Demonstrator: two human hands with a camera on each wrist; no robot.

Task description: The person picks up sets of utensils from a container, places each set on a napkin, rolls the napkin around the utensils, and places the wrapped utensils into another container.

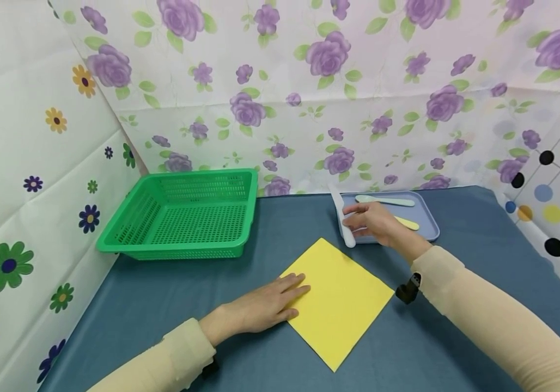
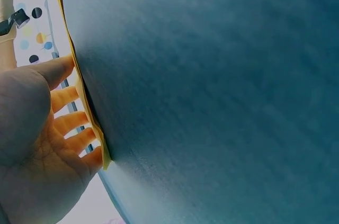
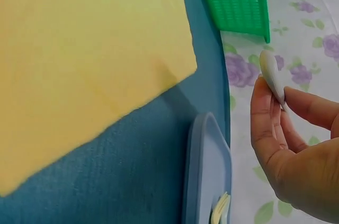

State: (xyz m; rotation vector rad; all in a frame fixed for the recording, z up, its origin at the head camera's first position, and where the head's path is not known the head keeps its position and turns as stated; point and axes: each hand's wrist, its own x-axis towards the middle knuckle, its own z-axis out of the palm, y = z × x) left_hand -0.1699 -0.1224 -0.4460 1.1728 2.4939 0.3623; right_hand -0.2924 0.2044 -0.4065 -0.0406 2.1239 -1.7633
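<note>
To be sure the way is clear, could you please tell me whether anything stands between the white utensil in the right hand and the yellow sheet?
Nothing visible stands between the white utensil and the yellow sheet; the left hand rests on the sheet's left side, away from the right hand.

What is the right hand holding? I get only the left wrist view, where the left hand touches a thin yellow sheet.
Observer: The right hand pinches a long white knife-shaped utensil.
Operator: How does the sheet lie?
Observer: In the head view, the thin yellow sheet is set like a diamond, one corner at the top, one at the bottom.
Operator: Is any container nearby?
Observer: Yes, a green rectangular basket with perforated walls stands beyond the sheet, to its left.
</note>
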